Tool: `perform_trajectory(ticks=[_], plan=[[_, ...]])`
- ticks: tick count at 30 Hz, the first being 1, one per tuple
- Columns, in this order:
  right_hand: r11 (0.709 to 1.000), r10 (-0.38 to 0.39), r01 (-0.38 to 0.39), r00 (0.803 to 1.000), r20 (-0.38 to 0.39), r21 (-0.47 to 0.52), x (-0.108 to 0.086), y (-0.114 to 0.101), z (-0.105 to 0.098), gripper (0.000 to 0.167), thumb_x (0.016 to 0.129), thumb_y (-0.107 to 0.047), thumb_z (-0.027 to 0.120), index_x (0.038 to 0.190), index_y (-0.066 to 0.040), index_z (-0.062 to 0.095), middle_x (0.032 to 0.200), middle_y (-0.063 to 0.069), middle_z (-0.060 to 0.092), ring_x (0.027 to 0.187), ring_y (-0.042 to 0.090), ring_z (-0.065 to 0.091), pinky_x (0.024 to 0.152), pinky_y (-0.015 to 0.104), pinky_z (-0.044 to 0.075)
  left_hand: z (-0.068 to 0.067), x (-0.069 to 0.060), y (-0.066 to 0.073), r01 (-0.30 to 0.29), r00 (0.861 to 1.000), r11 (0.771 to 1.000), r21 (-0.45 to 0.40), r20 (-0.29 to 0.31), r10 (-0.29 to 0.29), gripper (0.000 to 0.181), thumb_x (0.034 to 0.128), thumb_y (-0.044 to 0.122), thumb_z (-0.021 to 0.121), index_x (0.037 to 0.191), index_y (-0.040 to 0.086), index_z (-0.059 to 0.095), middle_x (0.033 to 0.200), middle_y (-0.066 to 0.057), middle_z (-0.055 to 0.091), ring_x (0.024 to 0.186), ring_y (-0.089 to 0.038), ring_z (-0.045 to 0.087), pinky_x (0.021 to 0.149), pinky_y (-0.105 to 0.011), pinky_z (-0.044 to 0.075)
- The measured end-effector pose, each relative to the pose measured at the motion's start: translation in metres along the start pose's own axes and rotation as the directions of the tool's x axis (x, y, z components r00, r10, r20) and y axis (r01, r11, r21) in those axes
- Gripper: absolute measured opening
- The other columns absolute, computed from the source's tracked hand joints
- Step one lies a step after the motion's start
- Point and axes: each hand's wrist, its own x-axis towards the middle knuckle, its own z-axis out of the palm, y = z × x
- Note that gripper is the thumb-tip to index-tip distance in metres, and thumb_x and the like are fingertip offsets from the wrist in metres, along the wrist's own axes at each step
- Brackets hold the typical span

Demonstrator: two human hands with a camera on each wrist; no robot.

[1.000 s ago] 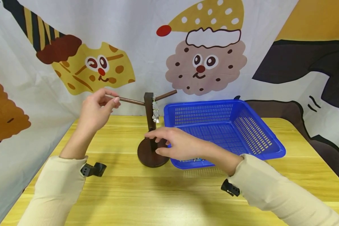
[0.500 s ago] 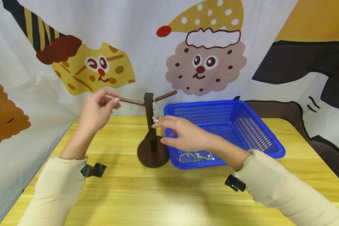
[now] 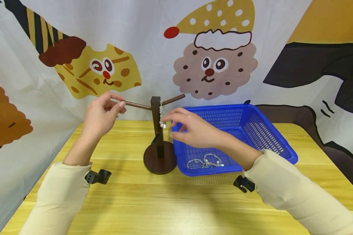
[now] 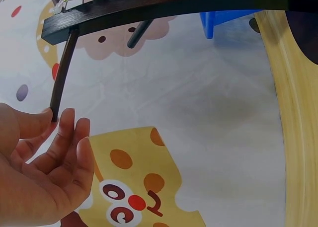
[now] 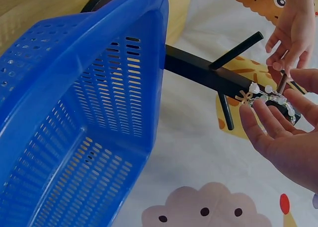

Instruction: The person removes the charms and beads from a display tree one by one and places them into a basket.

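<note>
A dark brown wooden stand (image 3: pixel 157 125) with a round base stands upright on the table, its pegs slanting outward. My left hand (image 3: pixel 101 114) pinches the tip of the left peg (image 4: pixel 63 78) between thumb and fingers. From the right upper peg (image 3: pixel 174 99), close to the post, hangs a clear beaded bracelet (image 3: pixel 163 124). Beside it is my right hand (image 3: pixel 194 129), fingers loosely bent and fingertips at the beads. In the right wrist view its thumb stands apart from the fingers, behind the bracelet (image 5: pixel 266 98); nothing is gripped there.
Right of the stand sits a blue plastic basket (image 3: pixel 282 140), close to the base. Beaded bracelets (image 3: pixel 212 160) lie inside its near left corner. Lower on the post a short dark peg (image 3: pixel 156 138) sticks out. A printed cloth (image 3: pixel 153 58) hangs behind the table (image 3: pixel 164 202).
My right hand has risen from the lower post to the hanging bracelet, uncovering the bracelets in the basket. The left hand stays on its peg.
</note>
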Motion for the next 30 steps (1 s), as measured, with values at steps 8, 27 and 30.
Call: perform_trajectory(ticks=[8, 27, 30], plan=[[0.999, 0.032, -0.032, 0.999, 0.011, -0.012, 0.0048, 0.0008, 0.0024, 0.044, 0.084, -0.004, 0.06, 0.127, -0.003, 0.052, 0.127, 0.009, 0.045, 0.095, 0.015, 0.052, 0.074, 0.024, 0.049, 0.0004, -0.0001, 0.0002, -0.007, 1.0, 1.0, -0.003, 0.004, 0.007, 0.024, 0.095, 0.023, 0.05, 0.105, 0.003, 0.058, 0.085, -0.015, 0.066, 0.073, -0.01, 0.059, 0.068, -0.026, 0.046], [0.999, 0.038, -0.037, 0.999, 0.016, -0.019, 0.0096, -0.0001, 0.0057, 0.048, 0.084, -0.006, 0.061, 0.13, -0.002, 0.048, 0.124, 0.009, 0.047, 0.097, 0.019, 0.053, 0.073, 0.023, 0.049, -0.0005, -0.0007, 0.0013, 0.024, 1.0, 1.0, 0.0, 0.009, -0.024, 0.024, 0.0953, 0.024, 0.049, 0.106, 0.004, 0.057, 0.086, -0.016, 0.065, 0.074, -0.013, 0.059, 0.069, -0.028, 0.047], [0.999, 0.035, -0.035, 0.999, 0.011, -0.014, 0.0089, 0.0, 0.0052, 0.047, 0.084, -0.005, 0.061, 0.129, -0.002, 0.048, 0.124, 0.01, 0.047, 0.097, 0.019, 0.054, 0.073, 0.023, 0.049, -0.0008, -0.0007, 0.0017, 0.022, 1.0, 1.0, 0.003, 0.01, -0.022, 0.024, 0.0953, 0.024, 0.049, 0.106, 0.004, 0.057, 0.086, -0.015, 0.065, 0.075, -0.014, 0.06, 0.069, -0.028, 0.047]])
